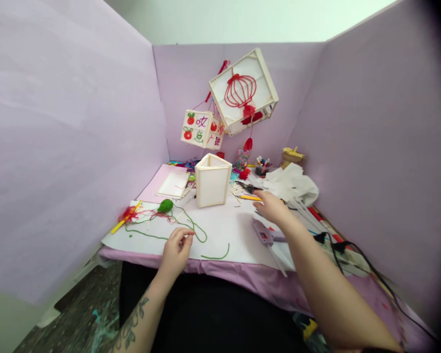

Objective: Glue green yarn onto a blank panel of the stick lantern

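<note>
My left hand (178,247) hovers at the front edge of the table, fingers curled and fingertips together. Green yarn (147,233) runs up to it on both sides; whether the fingers pinch it is hidden. The yarn leads to a green ball (165,206), and a short cut piece (218,256) lies to the right. My right hand (272,207) stretches forward with thumb and forefinger apart, close to black scissors (249,187); contact cannot be made out. Below it lies a lilac glue gun (266,233). A white three-sided lantern frame (212,186) stands upright mid-table.
Two decorated lanterns hang behind, a large one (238,93) and a smaller one (198,128). A flat white panel (173,185) and red yarn (130,214) lie left. Crumpled white material (292,184), a pen cup (262,166) and black cables (371,269) are on the right. Lilac boards surround the table.
</note>
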`<state>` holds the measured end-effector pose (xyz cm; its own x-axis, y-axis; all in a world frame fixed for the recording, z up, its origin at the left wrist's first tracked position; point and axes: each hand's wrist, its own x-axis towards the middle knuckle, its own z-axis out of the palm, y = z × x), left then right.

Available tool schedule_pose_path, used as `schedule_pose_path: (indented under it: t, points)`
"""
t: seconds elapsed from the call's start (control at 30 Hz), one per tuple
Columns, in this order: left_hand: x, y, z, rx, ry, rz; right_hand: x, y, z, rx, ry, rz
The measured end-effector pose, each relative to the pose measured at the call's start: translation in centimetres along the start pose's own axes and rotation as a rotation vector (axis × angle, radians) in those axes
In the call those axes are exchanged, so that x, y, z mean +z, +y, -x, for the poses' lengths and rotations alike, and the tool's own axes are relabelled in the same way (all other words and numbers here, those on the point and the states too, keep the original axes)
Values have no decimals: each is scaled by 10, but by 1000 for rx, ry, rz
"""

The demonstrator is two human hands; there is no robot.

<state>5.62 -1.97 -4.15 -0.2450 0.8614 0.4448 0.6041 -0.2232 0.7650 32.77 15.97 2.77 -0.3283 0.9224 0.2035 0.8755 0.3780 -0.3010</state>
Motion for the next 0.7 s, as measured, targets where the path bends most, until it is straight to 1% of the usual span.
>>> schedule_pose_path:
  t: [0.07, 0.17, 0.27, 0.33, 0.4, 0.5, 0.57, 0.63, 0.7]
  points:
    - [3, -3, -1, -16, 29, 45, -9, -27, -18, -127, 114, -60]
    - [7, -6, -3, -33, 10, 68, -19, -63, -57, -245, 241, -127]
    - [9, -9, -3, -50, 6, 61, -20, -81, -98, -345, 236, -157]
    - [10, -10, -4, -66, 9, 61, -15, -87, -115, -412, 209, -155]
    - [12, -11, -4, -83, 14, 69, -8, -92, -122, -475, 207, -145]
    - [14, -10, -6, -110, 43, 86, 1, -103, -123, -553, 239, -138]
    - [14, -10, -6, -129, 74, 100, 1, -112, -123, -587, 280, -152]
    - [11, -11, -6, -145, 96, 118, -8, -117, -126, -611, 344, -190]
    - [8, -10, -4, -154, 95, 140, -27, -116, -128, -631, 434, -255]
